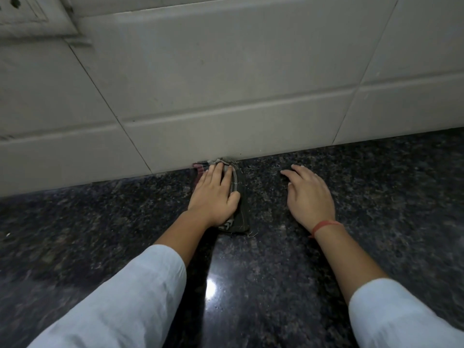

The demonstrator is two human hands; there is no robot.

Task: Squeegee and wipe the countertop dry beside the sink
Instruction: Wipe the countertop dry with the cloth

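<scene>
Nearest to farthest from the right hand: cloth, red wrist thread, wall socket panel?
1. Red wrist thread, on the right hand's own wrist.
2. Cloth, to its left, under the left hand.
3. Socket panel, far upper left on the wall.

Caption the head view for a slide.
Left hand presses a cloth on the countertop at the tiled wall; right hand empty.

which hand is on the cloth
The left hand, pressed flat on the dark cloth at the foot of the tiled wall. The right hand, with a red thread at its wrist, rests on bare countertop.
</scene>
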